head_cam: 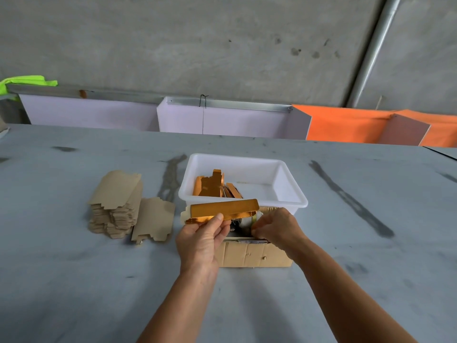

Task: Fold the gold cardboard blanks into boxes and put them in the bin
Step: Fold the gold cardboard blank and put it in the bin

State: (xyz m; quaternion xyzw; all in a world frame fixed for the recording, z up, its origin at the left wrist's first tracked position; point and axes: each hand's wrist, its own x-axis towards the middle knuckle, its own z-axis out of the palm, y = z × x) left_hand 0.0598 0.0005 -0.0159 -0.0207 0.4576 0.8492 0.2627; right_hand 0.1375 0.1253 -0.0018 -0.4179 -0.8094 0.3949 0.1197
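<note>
My left hand [201, 240] pinches a partly folded gold cardboard box [223, 211], held just in front of the white plastic bin [291, 194]. Several folded gold boxes [211, 185] lie in the bin's left half. My right hand [277, 229] reaches into an open brown carton [254, 253] that sits against the bin's near side; its fingers are curled down inside and what they touch is hidden. A stack of flat blanks [115, 204], brown side up, lies to the left, with one loose blank [154, 219] beside it.
The grey table [346, 268] carries dark smears. Along its far edge stand white panels [222, 120] and orange panels [346, 125] against a concrete wall. A neon green cloth [27, 81] hangs at the far left.
</note>
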